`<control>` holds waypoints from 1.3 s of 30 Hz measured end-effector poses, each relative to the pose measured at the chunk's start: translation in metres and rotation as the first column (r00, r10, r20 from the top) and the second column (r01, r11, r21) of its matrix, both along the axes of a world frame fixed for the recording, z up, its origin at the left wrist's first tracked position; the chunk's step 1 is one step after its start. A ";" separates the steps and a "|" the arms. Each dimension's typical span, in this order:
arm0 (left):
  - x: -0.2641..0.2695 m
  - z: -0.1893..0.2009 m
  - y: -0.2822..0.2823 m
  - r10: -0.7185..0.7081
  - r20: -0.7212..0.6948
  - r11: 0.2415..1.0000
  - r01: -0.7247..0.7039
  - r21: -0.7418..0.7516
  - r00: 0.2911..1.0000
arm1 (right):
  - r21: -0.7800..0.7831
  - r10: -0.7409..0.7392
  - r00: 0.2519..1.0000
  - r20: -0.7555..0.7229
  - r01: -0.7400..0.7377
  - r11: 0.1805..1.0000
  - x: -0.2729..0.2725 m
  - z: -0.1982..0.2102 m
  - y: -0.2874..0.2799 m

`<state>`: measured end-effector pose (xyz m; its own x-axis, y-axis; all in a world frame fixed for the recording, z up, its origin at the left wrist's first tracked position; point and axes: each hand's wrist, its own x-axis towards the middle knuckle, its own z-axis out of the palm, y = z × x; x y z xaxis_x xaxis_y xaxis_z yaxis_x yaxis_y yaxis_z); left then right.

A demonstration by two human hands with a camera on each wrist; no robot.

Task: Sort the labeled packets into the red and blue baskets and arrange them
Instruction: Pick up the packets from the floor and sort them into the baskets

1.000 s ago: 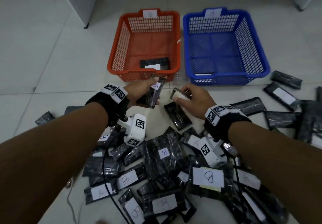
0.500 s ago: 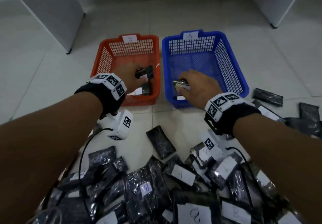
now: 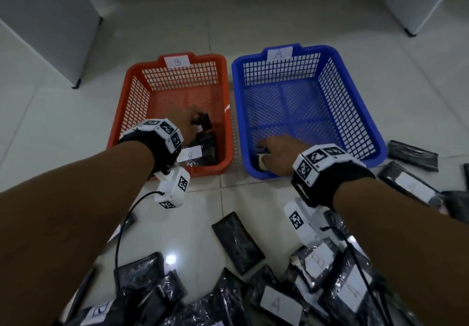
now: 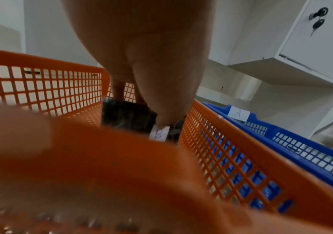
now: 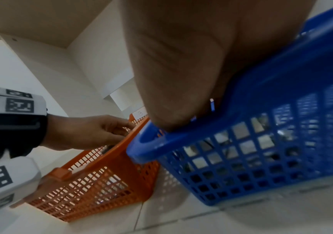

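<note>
The left hand (image 3: 187, 125) holds a B packet (image 4: 129, 117) over the red basket (image 3: 127, 82), and the right hand (image 3: 281, 153) holds a packet (image 3: 261, 159) low in the blue basket (image 3: 355, 77); dropped carelessly, they could land crooked.

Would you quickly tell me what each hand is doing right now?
Left hand: grips a B-labelled packet inside the red basket.
Right hand: holds a packet in the blue basket.

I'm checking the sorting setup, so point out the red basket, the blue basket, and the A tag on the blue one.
red basket (image 3: 132, 112), head view, left mesh wall.
blue basket (image 3: 337, 97), head view, right mesh wall.
A tag (image 3: 278, 53), head view, centre of the paper.
</note>
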<state>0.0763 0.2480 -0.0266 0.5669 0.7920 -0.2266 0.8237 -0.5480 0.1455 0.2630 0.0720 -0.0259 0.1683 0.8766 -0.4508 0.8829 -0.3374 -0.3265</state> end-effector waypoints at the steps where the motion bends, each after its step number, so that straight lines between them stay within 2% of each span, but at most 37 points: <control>1: 0.001 -0.002 -0.002 0.008 0.008 1.000 -0.008 -0.012 1.000 | 0.047 -0.016 0.999 0.030 0.015 0.999 0.001 0.000 -0.004; 3: 0.003 0.000 -0.009 -0.028 0.054 0.999 0.027 0.018 0.998 | 0.161 -0.063 0.996 0.056 0.053 0.986 0.003 0.003 -0.016; 5: 0.003 0.009 -0.020 -0.117 0.171 0.991 0.102 0.092 0.978 | 0.269 -0.099 0.995 -0.006 0.097 0.958 0.002 0.010 -0.032; 8: 0.005 0.026 -0.056 -0.178 0.352 0.979 0.128 0.161 0.919 | 0.405 -0.103 0.995 -0.002 0.095 0.910 -0.004 0.020 -0.068; 11: 0.010 0.043 -0.110 -0.318 0.411 0.944 0.245 0.221 0.854 | 0.491 -0.086 0.996 0.035 0.058 0.869 -0.013 0.031 -0.112; 13: 0.008 0.048 -0.148 -0.406 0.405 0.912 0.392 0.121 0.819 | 0.464 -0.056 0.994 0.090 0.008 0.886 -0.021 0.036 -0.138; 16: -0.007 0.043 -0.195 -0.534 0.276 0.800 0.584 -0.141 0.799 | 0.332 -0.044 0.995 0.087 0.013 0.943 -0.043 0.040 -0.164; 20: -0.050 0.021 -0.232 -0.651 0.065 0.672 0.614 -0.414 0.756 | 0.046 -0.017 0.999 -0.039 0.018 0.999 -0.085 0.036 -0.184; 23: -0.079 0.006 -0.241 -0.699 -0.014 0.634 0.609 -0.476 0.715 | -0.079 0.002 0.999 -0.052 -0.006 0.997 -0.107 0.024 -0.195; 24: -0.087 0.000 -0.242 -0.686 -0.025 0.647 0.595 -0.477 0.727 | -0.119 0.002 0.999 -0.040 -0.006 0.993 -0.112 0.020 -0.198; 26: -0.098 -0.009 -0.243 -0.601 -0.051 0.718 0.510 -0.473 0.798 | -0.200 0.001 1.000 -0.014 -0.004 0.980 -0.119 0.015 -0.202; 29: -0.112 -0.021 -0.247 -0.470 -0.136 0.792 0.348 -0.502 0.872 | -0.223 0.022 0.999 0.033 -0.014 0.975 -0.127 0.008 -0.203; 33: -0.120 -0.027 -0.252 -0.351 -0.124 0.790 0.222 -0.571 0.928 | -0.229 -0.011 0.997 0.071 0.027 0.973 -0.133 0.003 -0.201; 39: -0.120 -0.022 -0.257 -0.166 -0.070 0.768 0.084 -0.635 0.984 | -0.196 -0.165 0.982 -0.091 0.145 0.970 -0.126 0.004 -0.199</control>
